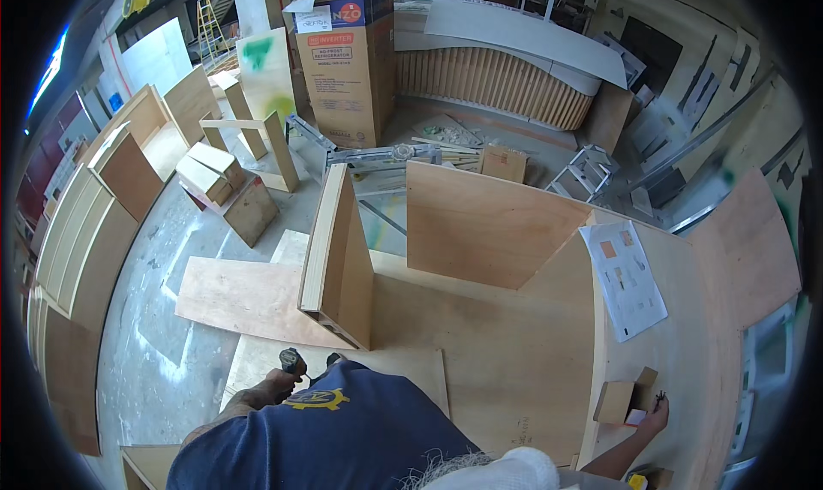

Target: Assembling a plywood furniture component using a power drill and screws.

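My left hand [283,382] is closed around what looks like a cordless drill [292,361], dark-bodied and partly hidden by my navy shirt. It is close to the foot of an upright hollow plywood panel [339,267]. Out to the right, my right hand [657,419] pinches a few small dark screws [660,399]. It is right beside a small open cardboard box [614,402], whose contents are mostly out of sight. Both sit over a pale plywood surface [634,361], where a printed drawing sheet [623,278] lies farther back.
A wide plywood panel [489,224] stands upright ahead. Loose boards [249,297] lie on the floor at left, near a wooden box [249,209]. Cabinet carcasses [86,233] line the far left. A tall refrigerator carton [345,78], a slatted curved counter [497,83] and a stepladder [585,174] stand behind.
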The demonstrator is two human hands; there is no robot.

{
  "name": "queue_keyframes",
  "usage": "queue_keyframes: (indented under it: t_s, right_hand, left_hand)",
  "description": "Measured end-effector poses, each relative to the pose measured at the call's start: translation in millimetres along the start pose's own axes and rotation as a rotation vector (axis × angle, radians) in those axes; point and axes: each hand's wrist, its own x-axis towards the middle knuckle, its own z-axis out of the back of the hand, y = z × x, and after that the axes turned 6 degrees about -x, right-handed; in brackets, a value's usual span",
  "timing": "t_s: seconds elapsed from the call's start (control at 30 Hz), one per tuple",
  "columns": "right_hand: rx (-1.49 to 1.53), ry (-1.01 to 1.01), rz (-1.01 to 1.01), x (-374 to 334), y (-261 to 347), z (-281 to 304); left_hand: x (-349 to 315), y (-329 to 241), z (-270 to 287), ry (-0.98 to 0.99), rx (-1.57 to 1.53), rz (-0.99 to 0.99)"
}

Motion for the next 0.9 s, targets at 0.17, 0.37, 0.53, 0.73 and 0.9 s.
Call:
queue_keyframes:
  t_s: [0.17, 0.37, 0.53, 0.73, 0.9]
  right_hand:
    - [0.775, 0.195, -0.111, 16.5, -29.6, 19.5]
    - [1.132, -0.059, -0.368, -17.3, -28.8, -37.2]
    - [0.986, 0.188, -0.182, 23.7, -25.7, 21.2]
    - [0.858, 0.010, -0.252, 21.2, -41.4, 15.1]
    - [0.860, -0.102, -0.366, 14.6, -59.2, -3.2]
  left_hand:
    - [-14.6, -17.1, 11.8, 0.013, -0.247, 0.128]
    - [-22.2, -0.4, 7.3, -0.045, -0.118, 0.106]
    - [7.6, -11.3, 3.2, 0.087, 0.076, 0.090]
    - [11.8, -1.1, -1.3, 0.078, -0.068, 0.043]
    - [-30.9, -11.6, 6.8, -0.025, -0.167, 0.089]
